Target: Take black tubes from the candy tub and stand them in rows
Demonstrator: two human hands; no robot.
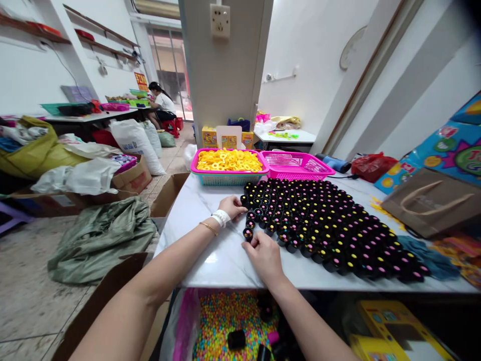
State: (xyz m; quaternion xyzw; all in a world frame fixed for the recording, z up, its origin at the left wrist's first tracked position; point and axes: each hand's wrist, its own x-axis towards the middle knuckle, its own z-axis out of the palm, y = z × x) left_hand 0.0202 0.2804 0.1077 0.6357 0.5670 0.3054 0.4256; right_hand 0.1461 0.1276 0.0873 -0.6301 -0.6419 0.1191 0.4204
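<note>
A large block of small round black cups (319,220), many with a pink or yellow dot on top, stands packed on the white tabletop (214,255). At the block's left edge, the bent fingers of my left hand (232,207) close at a black cup (244,201). My right hand (266,255) is lower down, thumb and fingers drawn together at the near side of another black cup (248,233) at the front left corner. Fingers partly hide what each hand grips. Some cups near my hands show small coloured balls inside.
Behind the cups stand a basket of yellow rings (229,161) and a pink basket (296,164). A paper bag (432,200) is at right. Below the table edge is a bin of coloured balls (221,316). Far left, a person (164,104) sits at another table.
</note>
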